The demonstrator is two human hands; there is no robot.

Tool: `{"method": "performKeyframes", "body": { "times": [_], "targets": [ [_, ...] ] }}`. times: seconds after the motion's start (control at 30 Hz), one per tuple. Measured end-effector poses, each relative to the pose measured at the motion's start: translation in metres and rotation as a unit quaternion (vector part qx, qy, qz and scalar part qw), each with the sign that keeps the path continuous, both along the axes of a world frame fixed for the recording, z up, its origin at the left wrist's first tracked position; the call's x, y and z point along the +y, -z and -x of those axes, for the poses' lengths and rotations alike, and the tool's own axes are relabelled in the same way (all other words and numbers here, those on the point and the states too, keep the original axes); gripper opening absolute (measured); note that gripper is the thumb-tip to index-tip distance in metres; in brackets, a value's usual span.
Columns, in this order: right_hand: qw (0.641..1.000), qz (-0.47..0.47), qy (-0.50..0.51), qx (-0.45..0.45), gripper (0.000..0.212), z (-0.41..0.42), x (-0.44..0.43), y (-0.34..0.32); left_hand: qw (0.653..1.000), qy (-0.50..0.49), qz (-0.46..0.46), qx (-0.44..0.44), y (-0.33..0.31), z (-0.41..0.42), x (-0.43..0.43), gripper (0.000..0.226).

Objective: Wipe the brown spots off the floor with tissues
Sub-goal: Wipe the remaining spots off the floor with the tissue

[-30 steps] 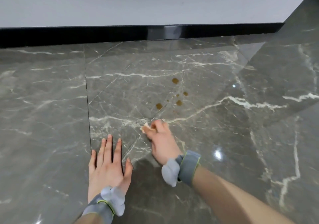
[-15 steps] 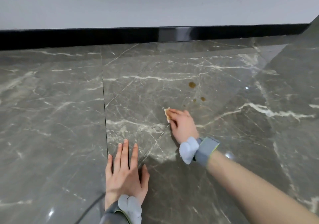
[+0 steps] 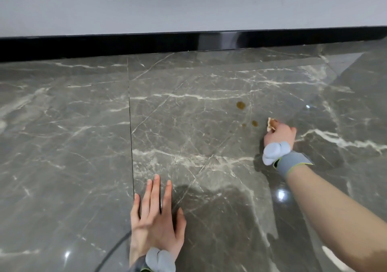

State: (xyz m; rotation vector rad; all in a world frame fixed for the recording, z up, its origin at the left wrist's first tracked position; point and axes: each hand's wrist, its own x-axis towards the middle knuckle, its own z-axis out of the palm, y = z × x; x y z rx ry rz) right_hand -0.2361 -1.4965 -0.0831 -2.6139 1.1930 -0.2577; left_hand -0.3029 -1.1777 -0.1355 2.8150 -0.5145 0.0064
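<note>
While the left hand (image 3: 156,227) lies flat, the right hand (image 3: 279,134) grips a stained tissue (image 3: 271,124) beside brown spots (image 3: 240,105).

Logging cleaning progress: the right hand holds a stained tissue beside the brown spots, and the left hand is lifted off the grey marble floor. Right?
Not quite. The head view shows the left hand pressed flat on the grey marble floor, not lifted. The rest holds.

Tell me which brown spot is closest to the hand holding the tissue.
The small round spot, just left of the right hand and its tissue. The fainter spot lies farther left; the biggest spot sits nearer the wall.
</note>
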Motion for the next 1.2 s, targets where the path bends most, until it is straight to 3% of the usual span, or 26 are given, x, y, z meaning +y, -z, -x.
{"method": "performKeyframes", "body": {
  "times": [0.1, 0.2, 0.27, 0.33, 0.43, 0.5, 0.57, 0.63, 0.77, 0.87, 0.97, 1.03, 1.1, 1.13, 1.2],
  "targets": [
    [0.973, -0.016, -0.223, -0.055, 0.043, -0.028, 0.072, 0.013, 1.000, 0.000, 0.008, 0.000, 0.001, -0.001, -0.001, 0.067],
    [0.887, -0.004, -0.449, -0.104, 0.040, -0.022, 0.146, 0.018, 0.999, 0.005, 0.031, -0.013, 0.001, -0.002, -0.003, 0.068],
    [0.855, -0.055, -0.510, -0.072, 0.043, -0.011, 0.153, 0.020, 0.999, 0.002, 0.038, -0.020, 0.001, -0.003, -0.003, 0.067],
    [0.887, -0.054, -0.449, -0.090, 0.044, -0.008, 0.120, 0.016, 0.999, -0.001, 0.033, -0.022, 0.003, -0.004, -0.001, 0.063],
    [0.977, -0.021, -0.201, -0.068, 0.038, -0.003, 0.031, 0.006, 0.999, -0.001, 0.024, -0.030, 0.008, -0.004, -0.001, 0.061],
    [0.998, -0.029, -0.031, -0.040, 0.038, -0.004, -0.027, -0.004, 0.998, -0.005, 0.033, -0.046, 0.011, -0.005, -0.001, 0.063],
    [0.997, -0.047, 0.068, -0.011, 0.038, -0.014, -0.052, -0.007, 0.996, 0.001, 0.035, -0.079, 0.015, -0.003, -0.002, 0.064],
    [0.998, -0.039, 0.054, 0.010, 0.037, -0.038, -0.055, -0.004, 0.994, 0.000, 0.038, -0.102, 0.021, -0.006, -0.002, 0.067],
    [0.980, -0.025, -0.194, -0.013, 0.045, -0.088, 0.004, 0.007, 0.992, -0.001, 0.040, -0.120, 0.025, -0.008, -0.001, 0.069],
    [0.902, -0.038, -0.429, -0.035, 0.048, -0.082, 0.079, 0.021, 0.993, 0.002, 0.048, -0.106, 0.021, -0.006, -0.002, 0.068],
    [0.836, -0.072, -0.542, -0.043, 0.048, -0.047, 0.110, 0.028, 0.995, -0.007, 0.054, -0.083, 0.017, -0.004, -0.001, 0.068],
    [0.859, -0.074, -0.499, -0.084, 0.045, -0.037, 0.082, 0.023, 0.996, -0.008, 0.056, -0.063, 0.014, -0.004, -0.001, 0.068],
    [0.927, -0.007, -0.351, -0.134, 0.038, -0.035, 0.030, 0.019, 0.998, -0.004, 0.046, -0.046, 0.013, -0.003, 0.000, 0.068],
    [0.960, 0.010, -0.250, -0.125, 0.039, -0.036, 0.002, 0.015, 0.998, -0.003, 0.038, -0.044, 0.014, -0.003, 0.002, 0.068],
    [0.998, -0.007, -0.067, -0.017, 0.048, -0.036, -0.041, 0.004, 0.999, 0.003, 0.031, -0.038, 0.012, -0.002, 0.001, 0.068]
  ]
}}
